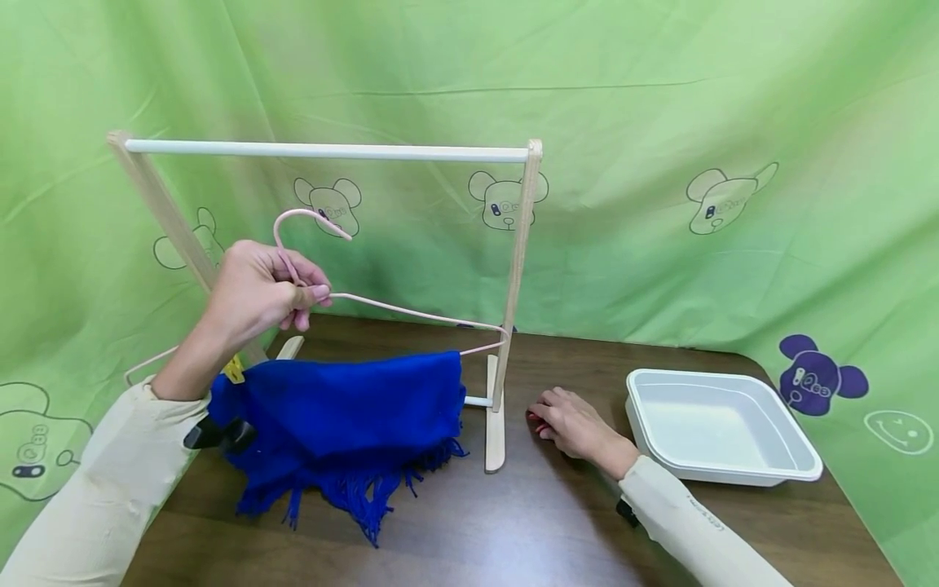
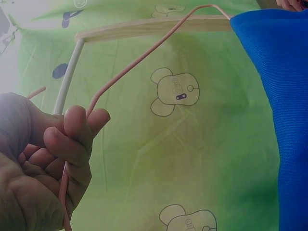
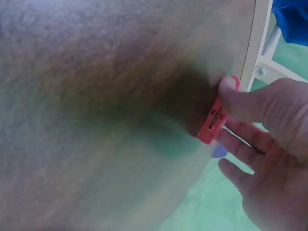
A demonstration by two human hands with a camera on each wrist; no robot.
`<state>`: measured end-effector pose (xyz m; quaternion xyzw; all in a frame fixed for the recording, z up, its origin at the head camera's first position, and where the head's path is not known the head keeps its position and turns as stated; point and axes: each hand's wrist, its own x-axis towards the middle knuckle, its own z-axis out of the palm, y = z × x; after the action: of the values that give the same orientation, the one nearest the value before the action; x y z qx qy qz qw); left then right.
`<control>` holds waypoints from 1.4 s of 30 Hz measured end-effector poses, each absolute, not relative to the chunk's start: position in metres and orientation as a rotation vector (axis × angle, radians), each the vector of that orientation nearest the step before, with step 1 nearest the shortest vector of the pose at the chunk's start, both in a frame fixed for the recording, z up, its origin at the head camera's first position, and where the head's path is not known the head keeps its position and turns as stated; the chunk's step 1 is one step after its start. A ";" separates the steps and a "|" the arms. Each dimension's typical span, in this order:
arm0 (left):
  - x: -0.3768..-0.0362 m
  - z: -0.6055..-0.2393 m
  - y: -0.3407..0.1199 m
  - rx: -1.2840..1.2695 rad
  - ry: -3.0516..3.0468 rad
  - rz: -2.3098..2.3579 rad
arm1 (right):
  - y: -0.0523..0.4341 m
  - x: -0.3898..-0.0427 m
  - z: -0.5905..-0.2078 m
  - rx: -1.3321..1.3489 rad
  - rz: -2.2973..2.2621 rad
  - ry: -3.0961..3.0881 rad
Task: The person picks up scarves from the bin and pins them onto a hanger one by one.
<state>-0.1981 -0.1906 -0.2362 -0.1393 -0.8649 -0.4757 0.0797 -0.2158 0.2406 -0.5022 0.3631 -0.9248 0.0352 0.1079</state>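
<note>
Head view: left hand (image 1: 257, 293) grips a pink hanger (image 1: 411, 314) at the neck below the hook, fingers curled round the wire, held up in front of the wooden rack (image 1: 517, 269) and below its top bar. Blue scarf (image 1: 345, 416) hangs over the hanger's lower bar, left of the rack's right post, fringe touching the table (image 1: 513, 522). Yellow clip (image 1: 233, 368) on the scarf's left edge, a black clip (image 1: 220, 432) just under it.

Left wrist view: fingers (image 2: 72, 139) wrapped on the wire, thumb pressed against it; scarf (image 2: 274, 96) at the hanger's far end.

Right hand (image 1: 575, 424) rests on the table just right of the rack's right foot. Right wrist view: thumb and fingers pinch a red clip (image 3: 214, 120) against the table, beside the rack's foot (image 3: 255, 43).

White tray (image 1: 778, 469) sits on the table, right of the rack, near the right hand. Green cloth (image 1: 660, 122) behind the rack.
</note>
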 end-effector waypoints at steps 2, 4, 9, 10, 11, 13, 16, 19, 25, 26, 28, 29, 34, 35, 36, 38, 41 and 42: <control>-0.198 -0.236 -0.191 -0.413 -2.586 -1.435 | 0.240 -0.216 -0.503 1.068 0.127 -2.725; -0.198 -0.236 -0.191 -0.411 -2.587 -1.442 | 0.238 -0.218 -0.505 1.071 0.145 -2.716; -0.198 -0.236 -0.193 -0.403 -2.600 -1.435 | 0.233 -0.221 -0.503 1.099 0.117 -2.700; -0.197 -0.236 -0.193 -0.400 -2.600 -1.433 | 0.232 -0.221 -0.503 1.105 0.107 -2.701; -0.197 -0.236 -0.193 -0.395 -2.601 -1.432 | 0.231 -0.221 -0.502 1.111 0.107 -2.704; -0.196 -0.236 -0.194 -0.383 -2.607 -1.435 | 0.228 -0.221 -0.501 1.119 0.120 -2.714; -0.195 -0.237 -0.193 -0.371 -2.613 -1.438 | 0.224 -0.221 -0.502 1.118 0.146 -2.724; -0.194 -0.237 -0.193 -0.368 -2.622 -1.431 | 0.223 -0.221 -0.504 1.118 0.146 -2.717; -0.192 -0.238 -0.192 -0.379 -2.619 -1.428 | 0.227 -0.220 -0.506 1.116 0.120 -2.678; -0.192 -0.238 -0.192 -0.385 -2.619 -1.426 | 0.229 -0.219 -0.506 1.117 0.122 -2.670; -0.193 -0.238 -0.191 -0.391 -2.622 -1.422 | 0.231 -0.218 -0.506 1.116 0.125 -2.656; -0.193 -0.238 -0.190 -0.392 -2.624 -1.421 | 0.232 -0.217 -0.506 1.115 0.125 -2.652; -0.193 -0.239 -0.189 -0.386 -2.634 -1.421 | 0.235 -0.215 -0.507 1.116 0.133 -2.654; -0.193 -0.239 -0.189 -0.384 -2.633 -1.425 | 0.235 -0.215 -0.507 1.112 0.135 -2.659; -0.193 -0.239 -0.189 -0.384 -2.632 -1.428 | 0.235 -0.215 -0.507 1.107 0.144 -2.664; -0.193 -0.239 -0.188 -0.382 -2.629 -1.437 | 0.236 -0.215 -0.507 1.087 0.154 -2.670; -0.194 -0.238 -0.188 -0.385 -2.618 -1.451 | 0.236 -0.215 -0.506 1.053 0.171 -2.672; -0.194 -0.237 -0.188 -0.388 -2.613 -1.453 | 0.237 -0.215 -0.505 1.044 0.178 -2.672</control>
<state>-0.1937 -0.1881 -0.2374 -0.1285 -0.8650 -0.4810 0.0630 -0.2148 0.2366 -0.5053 0.3598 -0.9214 0.0615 0.1331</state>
